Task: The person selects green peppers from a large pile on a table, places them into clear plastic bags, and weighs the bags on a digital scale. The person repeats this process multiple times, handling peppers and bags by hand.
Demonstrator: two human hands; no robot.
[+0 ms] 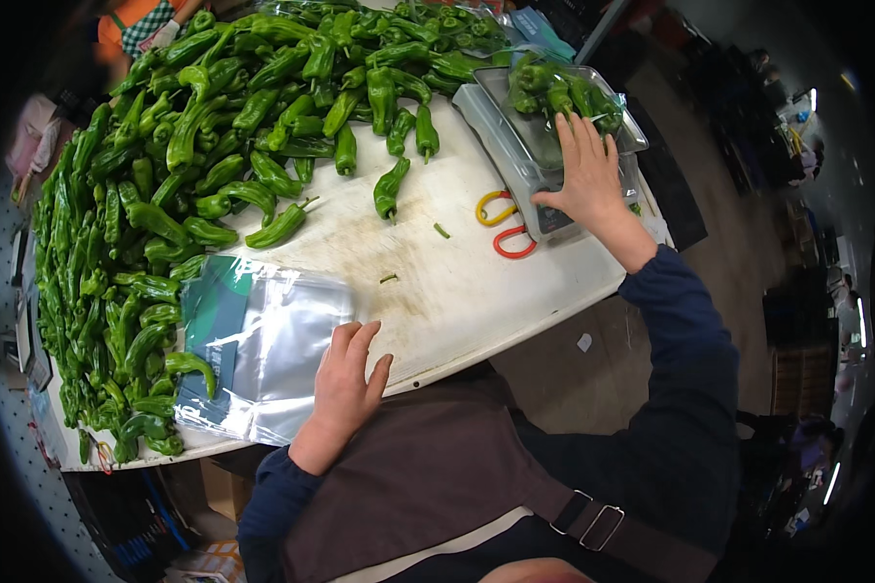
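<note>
My right hand (pixel 590 171) is spread over the near edge of a digital scale (pixel 499 127), its fingers reaching toward a clear plastic bag of green peppers (pixel 554 87) on the metal pan. Whether the fingertips touch the bag or the pan, I cannot tell. Fingers apart and holding nothing, my left hand (pixel 350 375) is at the right edge of a stack of clear printed plastic bags (pixel 288 321). One green pepper (pixel 197 368) lies across that stack. Scissors with yellow and red handles (pixel 514 226) lie beside the scale, their blades hidden.
A big heap of green peppers (pixel 240 109) covers the far and left parts of the white table (pixel 467 291). A single pepper (pixel 391 191) and a stem piece (pixel 442 231) lie mid-table. Filled bags (pixel 459 29) are at the back. A person in an orange garment (pixel 127 18) stands across.
</note>
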